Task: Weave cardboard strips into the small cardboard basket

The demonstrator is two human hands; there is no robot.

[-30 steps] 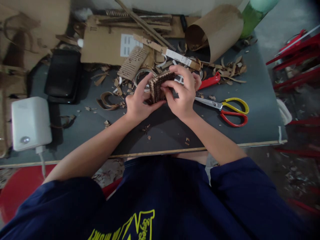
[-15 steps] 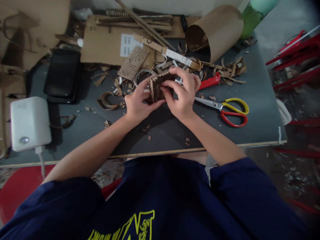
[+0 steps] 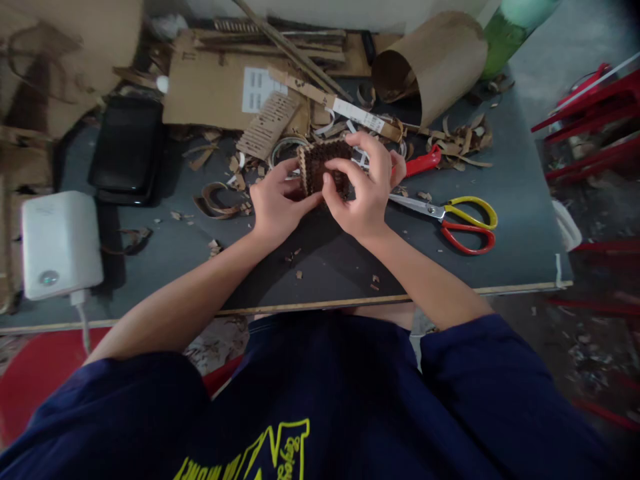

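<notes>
A small brown box of stacked, ridged cardboard strips (image 3: 311, 175) is held up above the near middle of the table, tilted so its hollow inside faces me. My left hand (image 3: 277, 207) is closed around its left side, thumb along the lower edge. My right hand (image 3: 363, 193) grips the right side, with thumb and index finger at the opening and the other fingers behind the wall. Whether a small piece sits between those two fingertips I cannot tell. Scissors (image 3: 435, 211) with one yellow and one red handle lie to the right, beside a red-handled tool (image 3: 424, 162).
Cardboard sheets (image 3: 205, 93), a slotted cardboard piece (image 3: 267, 125) and a cardboard tube (image 3: 435, 63) lie at the back. Brown scraps (image 3: 470, 139) are scattered about. On the left are a black case (image 3: 127, 150) and a white cabled device (image 3: 63, 243). A green bottle (image 3: 513, 40) stands far right.
The box has tipped so that more of its inside shows. My right thumb and index finger have shifted slightly at its opening, while my left hand keeps its hold.
</notes>
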